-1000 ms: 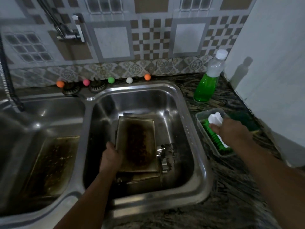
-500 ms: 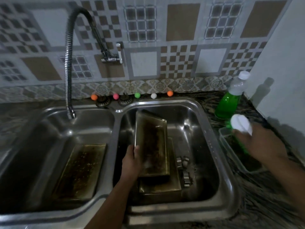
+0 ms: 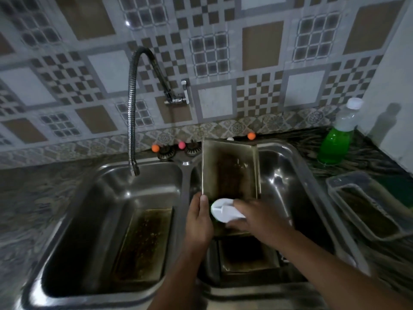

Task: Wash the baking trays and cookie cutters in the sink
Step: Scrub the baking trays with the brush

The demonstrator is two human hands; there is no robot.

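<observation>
Both forearms are bare from the frame's bottom edge to the wrists, no sleeve showing, and the left hand (image 3: pixel 199 222) and right hand (image 3: pixel 260 220) wear no gloves, rings, watch or bands.

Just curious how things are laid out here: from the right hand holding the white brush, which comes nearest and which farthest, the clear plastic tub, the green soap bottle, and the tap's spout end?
Measured from the right hand in the head view:
1. Clear plastic tub, on the counter to its right, nearest.
2. Tap spout end, over the left basin, up and to the left.
3. Green soap bottle, back right corner of the counter, farthest.
</observation>
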